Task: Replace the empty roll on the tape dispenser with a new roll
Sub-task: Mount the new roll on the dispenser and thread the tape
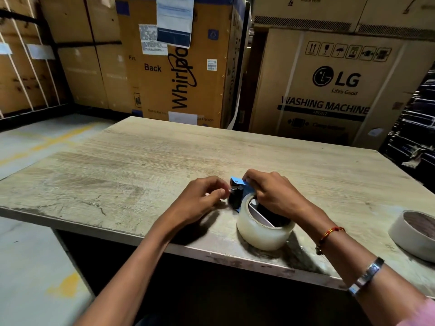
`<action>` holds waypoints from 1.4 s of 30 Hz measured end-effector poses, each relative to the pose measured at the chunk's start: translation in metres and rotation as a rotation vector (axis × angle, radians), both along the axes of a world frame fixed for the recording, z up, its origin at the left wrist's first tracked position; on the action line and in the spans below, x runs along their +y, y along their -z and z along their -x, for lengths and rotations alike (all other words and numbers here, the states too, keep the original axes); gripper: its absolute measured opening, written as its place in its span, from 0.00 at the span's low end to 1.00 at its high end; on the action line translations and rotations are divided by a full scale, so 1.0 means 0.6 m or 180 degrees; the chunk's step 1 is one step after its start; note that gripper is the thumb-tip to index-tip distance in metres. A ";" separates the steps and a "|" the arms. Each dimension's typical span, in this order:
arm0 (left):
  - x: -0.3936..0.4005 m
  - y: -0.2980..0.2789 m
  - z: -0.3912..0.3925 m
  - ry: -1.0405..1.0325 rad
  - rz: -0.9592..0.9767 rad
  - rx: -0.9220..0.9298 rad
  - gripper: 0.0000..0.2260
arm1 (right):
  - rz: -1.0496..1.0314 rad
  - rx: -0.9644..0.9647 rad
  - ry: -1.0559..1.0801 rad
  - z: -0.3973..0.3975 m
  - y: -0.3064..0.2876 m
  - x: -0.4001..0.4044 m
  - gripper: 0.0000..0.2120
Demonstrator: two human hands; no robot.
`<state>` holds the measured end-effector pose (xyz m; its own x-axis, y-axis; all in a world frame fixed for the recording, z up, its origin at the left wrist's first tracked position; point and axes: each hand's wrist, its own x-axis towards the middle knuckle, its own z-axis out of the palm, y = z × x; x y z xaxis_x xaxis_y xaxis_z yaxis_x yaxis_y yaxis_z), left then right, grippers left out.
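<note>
Both hands grip the tape dispenser (237,194) on the worktop (141,161): left hand (202,198) pinching at nine o'clock, right hand (275,194) clasping above the clear roll (261,231).

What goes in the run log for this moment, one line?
left hand: pinching black roller | right hand: holding blue tape dispenser | clear tape roll: on dispenser | spare white roll: table right

Worn wooden table (117,161); stacked cardboard appliance boxes (329,85) behind it; grey floor (28,255) with yellow marks.
</note>
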<state>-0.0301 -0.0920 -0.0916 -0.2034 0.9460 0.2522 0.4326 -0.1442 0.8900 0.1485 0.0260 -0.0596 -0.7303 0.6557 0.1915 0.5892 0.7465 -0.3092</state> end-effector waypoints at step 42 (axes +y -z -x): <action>-0.029 0.012 -0.026 -0.0298 -0.0121 0.0754 0.07 | 0.0312 -0.0051 -0.1003 -0.014 -0.025 0.019 0.10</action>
